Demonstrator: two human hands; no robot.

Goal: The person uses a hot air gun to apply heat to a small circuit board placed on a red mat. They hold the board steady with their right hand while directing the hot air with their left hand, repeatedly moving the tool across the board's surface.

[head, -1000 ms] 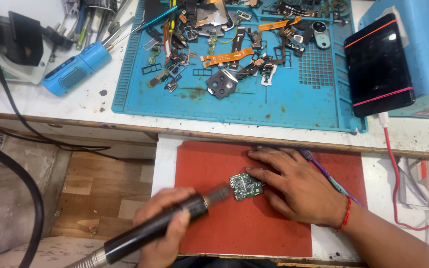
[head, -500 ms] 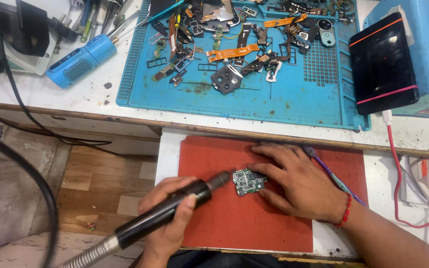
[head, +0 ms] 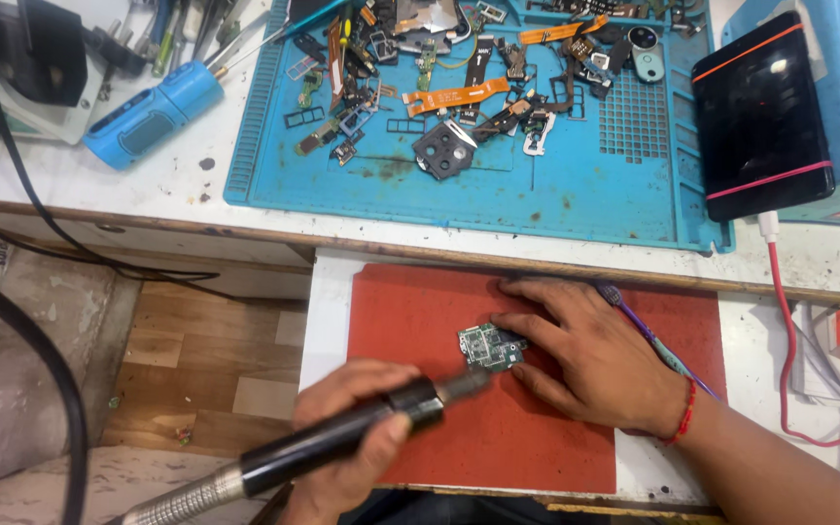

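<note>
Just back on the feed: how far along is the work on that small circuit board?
Done: the green circuit board lies bare on the red mat, with loose phone parts spread on the blue mat. In hand: the right hand pins the board; the left hand points a black hot-air handpiece at its edge. Left: the board is not back in any housing.

Rotary tool (head: 342, 442): matt black plastic/rubber grip w/ a ribbed, shiny metal flex shaft (head: 182, 501). Circuit board (head: 490, 347): green laminate, tiny metal bits, dull. Red mat (head: 420, 311): matt, rubbery, smooth w/ light scuffs. Blue mat (head: 585, 185): moulded rubber/silicone, stained, ridged edges. Phone (head: 758, 117): glossy black glass. Bench (head: 187, 204): white laminate, scratched & grimy. Floor (head: 206, 360): wood-look planks, semi-matt. Red thread bracelet (head: 684, 413): cloth.
</note>
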